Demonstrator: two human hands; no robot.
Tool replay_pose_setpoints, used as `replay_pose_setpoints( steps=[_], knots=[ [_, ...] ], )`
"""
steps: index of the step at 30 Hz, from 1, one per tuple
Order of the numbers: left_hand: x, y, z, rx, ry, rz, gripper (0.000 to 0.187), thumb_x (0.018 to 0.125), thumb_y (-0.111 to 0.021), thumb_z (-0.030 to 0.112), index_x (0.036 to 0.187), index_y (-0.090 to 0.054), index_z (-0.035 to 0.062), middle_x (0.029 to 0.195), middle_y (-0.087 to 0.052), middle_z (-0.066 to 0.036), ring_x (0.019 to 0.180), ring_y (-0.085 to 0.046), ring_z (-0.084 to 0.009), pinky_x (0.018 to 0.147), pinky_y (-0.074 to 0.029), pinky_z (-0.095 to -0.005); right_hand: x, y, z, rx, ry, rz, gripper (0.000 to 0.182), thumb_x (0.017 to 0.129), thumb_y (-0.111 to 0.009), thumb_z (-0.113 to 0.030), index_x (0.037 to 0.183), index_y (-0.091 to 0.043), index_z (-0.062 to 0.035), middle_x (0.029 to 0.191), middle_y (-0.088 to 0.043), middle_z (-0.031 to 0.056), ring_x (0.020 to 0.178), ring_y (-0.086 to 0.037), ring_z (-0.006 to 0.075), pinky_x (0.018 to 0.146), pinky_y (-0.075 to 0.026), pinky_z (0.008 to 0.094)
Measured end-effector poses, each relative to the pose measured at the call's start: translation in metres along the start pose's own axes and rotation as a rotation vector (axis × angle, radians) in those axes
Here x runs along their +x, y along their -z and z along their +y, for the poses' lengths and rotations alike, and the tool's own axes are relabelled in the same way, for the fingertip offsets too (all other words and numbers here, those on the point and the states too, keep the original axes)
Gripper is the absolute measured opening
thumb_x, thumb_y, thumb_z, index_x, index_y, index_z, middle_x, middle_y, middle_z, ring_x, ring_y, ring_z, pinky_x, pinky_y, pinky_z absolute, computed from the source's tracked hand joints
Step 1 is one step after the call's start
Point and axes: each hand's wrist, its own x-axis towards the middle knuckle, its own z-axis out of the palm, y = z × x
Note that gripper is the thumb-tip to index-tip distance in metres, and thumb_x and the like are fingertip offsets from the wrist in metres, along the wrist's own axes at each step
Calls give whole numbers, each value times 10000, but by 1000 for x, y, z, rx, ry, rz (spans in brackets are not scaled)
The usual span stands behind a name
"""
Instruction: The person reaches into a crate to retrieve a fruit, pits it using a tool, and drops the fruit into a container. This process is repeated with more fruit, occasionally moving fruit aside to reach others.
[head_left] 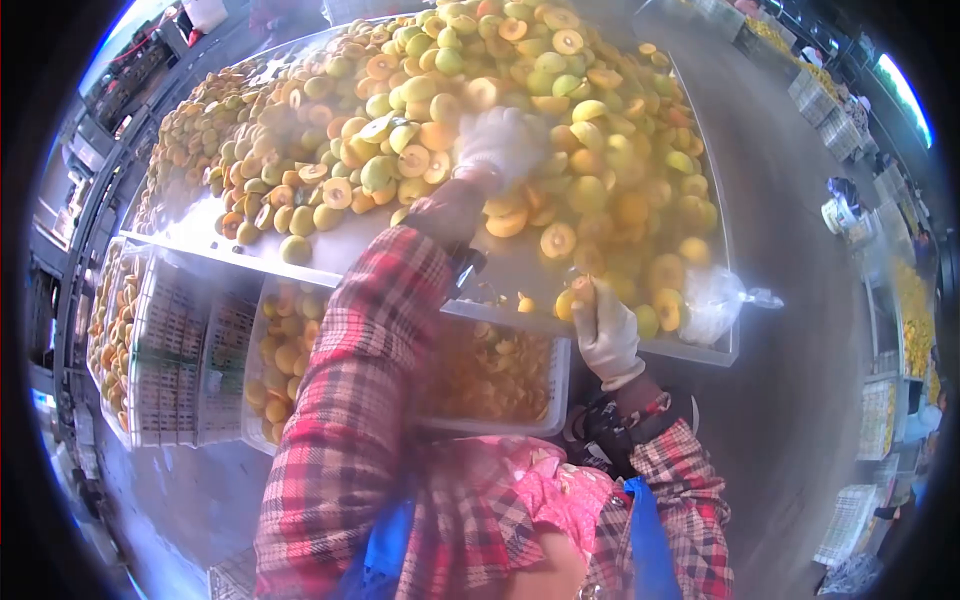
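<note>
A large heap of yellow-green and orange stone fruit (440,110), many halved and looking like peaches or apricots, covers the white table (330,225). My left hand (500,145), in a white glove, reaches far into the heap; motion blur smears its fingers, so its grip does not show. Near the table's front edge, my gloved right hand (608,335) pinches a small orange fruit half (582,287) between its fingers. A cut fruit half (557,240) lies just above that hand. Small fruit scraps (525,304) are scattered along the edge to its left.
Below the table edge sits a white tub (556,385) of orange-brown scraps. Left of it are a bin of fruit (285,340) and a slatted white crate (170,350). A clear plastic bag (715,305) rests at the table's right corner. More crates (815,100) line the far right.
</note>
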Motion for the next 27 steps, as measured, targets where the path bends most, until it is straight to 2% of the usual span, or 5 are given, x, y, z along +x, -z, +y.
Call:
replay_pose_setpoints(
  steps=[14, 20, 24, 26, 27],
  knots=[
    [-288, 92, -83, -1054, 4, 90, 557, 822, -666, 132, 1345, -494, 49, 1233, -587, -117, 1138, -575, -239, 973, -445, -298, -111, 3, -166, -152, 62, 112, 247, 956, -597, -288, 1095, -525, -97, 782, -635, 176, 691, -624, 399, 569, -490, 482],
    [-383, 81, -92, -1685, 5, 220, 333, 928, -499, 178, 1231, -516, 42, 1155, -554, -145, 1095, -580, -332, 877, -550, -585, -139, 1, -204, -125, -38, 99, 234, 984, -546, -316, 1149, -555, -150, 890, -661, 202, 797, -632, 421, 634, -503, 484],
    [-436, 83, -83, -1666, 10, 173, 270, 930, -535, 186, 1163, -521, 50, 1123, -570, -142, 1021, -613, -330, 874, -546, -604, -152, 9, -263, 472, -491, 33, 289, 1013, -537, -341, 1070, -603, -66, 703, -577, -8, 580, -507, 76, 506, -410, 257],
    [-457, 113, -66, -2186, 439, 86, 255, 926, -585, 184, 1138, -516, 62, 1096, -587, -132, 926, -640, -314, 829, -562, -557, -162, 5, -310, 555, -573, -45, 283, 1013, -540, -333, 1057, -616, -65, 704, -549, -27, 554, -448, 60, 489, -367, 232],
    [-454, 85, -76, -1967, 213, 171, 262, 937, -569, 197, 1154, -512, 61, 1111, -584, -135, 950, -634, -312, 826, -558, -530, -170, -11, -310, 517, -496, -14, 262, 1008, -546, -322, 1033, -614, -70, 718, -548, -31, 551, -438, 39, 482, -367, 227]
  ],
)
